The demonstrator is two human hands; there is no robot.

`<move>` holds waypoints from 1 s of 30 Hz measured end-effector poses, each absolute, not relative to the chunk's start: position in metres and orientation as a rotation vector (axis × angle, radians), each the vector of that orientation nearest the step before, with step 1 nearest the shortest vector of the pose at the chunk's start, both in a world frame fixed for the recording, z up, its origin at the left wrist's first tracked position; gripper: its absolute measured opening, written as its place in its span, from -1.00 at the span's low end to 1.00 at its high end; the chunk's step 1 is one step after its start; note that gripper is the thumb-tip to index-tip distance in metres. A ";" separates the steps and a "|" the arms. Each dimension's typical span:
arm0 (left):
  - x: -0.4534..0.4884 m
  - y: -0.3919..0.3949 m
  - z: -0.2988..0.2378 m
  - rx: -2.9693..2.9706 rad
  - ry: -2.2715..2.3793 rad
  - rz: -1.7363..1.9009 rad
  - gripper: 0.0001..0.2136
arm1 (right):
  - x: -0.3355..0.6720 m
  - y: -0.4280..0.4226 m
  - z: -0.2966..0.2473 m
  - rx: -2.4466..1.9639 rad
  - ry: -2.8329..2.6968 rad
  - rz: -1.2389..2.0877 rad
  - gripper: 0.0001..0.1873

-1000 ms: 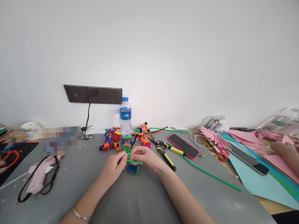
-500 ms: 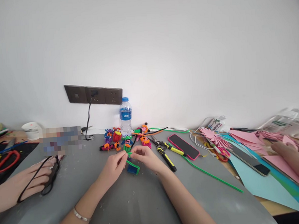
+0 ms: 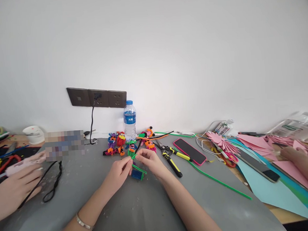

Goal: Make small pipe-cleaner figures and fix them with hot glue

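Observation:
Between the fingertips of both hands is a green pipe cleaner (image 3: 140, 170), its loose end sticking out below. My left hand (image 3: 120, 171) pinches it from the left. From the right, my right hand (image 3: 150, 161) pinches it too, its fingertips close to the left ones. A small blue piece (image 3: 137, 175) lies on the grey table just below the fingers. Just beyond my hands sits a green pipe-cleaner figure (image 3: 131, 147), partly covered by the fingers. Several more colourful figures (image 3: 120, 138) stand and lie beside it.
Yellow-black pliers (image 3: 172, 163) and a pink-cased phone (image 3: 190, 151) lie right of my hands, with a long green pipe cleaner (image 3: 222, 181). A water bottle (image 3: 130, 120) stands by the wall. Another person's hand (image 3: 21, 184) is at the left by a black cable; a co-worker's hands (image 3: 295, 156) handle pink paper at right.
The loose end of the green pipe cleaner has shifted slightly right and up as my fingers work it. At the left, the other person's hand has moved left, away from the cable loop.

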State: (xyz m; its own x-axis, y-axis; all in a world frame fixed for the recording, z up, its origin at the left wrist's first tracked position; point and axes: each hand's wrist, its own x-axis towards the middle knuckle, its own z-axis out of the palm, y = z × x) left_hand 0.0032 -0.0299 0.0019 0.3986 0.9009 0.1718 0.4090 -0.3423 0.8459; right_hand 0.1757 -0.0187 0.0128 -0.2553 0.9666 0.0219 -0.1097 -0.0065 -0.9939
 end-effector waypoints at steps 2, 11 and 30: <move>0.003 -0.030 0.001 1.899 1.122 0.856 -0.63 | 0.176 -0.018 0.011 -0.986 -1.302 1.460 -0.60; 0.003 -0.029 0.005 1.674 1.133 0.957 -0.71 | 0.175 -0.018 0.012 -1.011 -1.317 1.441 -0.59; 0.003 -0.025 0.008 1.284 0.992 1.017 -0.72 | 0.177 -0.018 0.014 -0.980 -1.330 1.437 -0.62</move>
State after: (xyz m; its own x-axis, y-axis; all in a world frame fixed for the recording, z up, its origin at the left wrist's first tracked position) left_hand 0.0033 -0.0254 0.0080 0.2640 0.9645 -0.0114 -0.0355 0.0215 0.9991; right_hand 0.1770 -0.0178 0.0140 -0.2637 0.9641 0.0306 -0.1054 0.0027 -0.9944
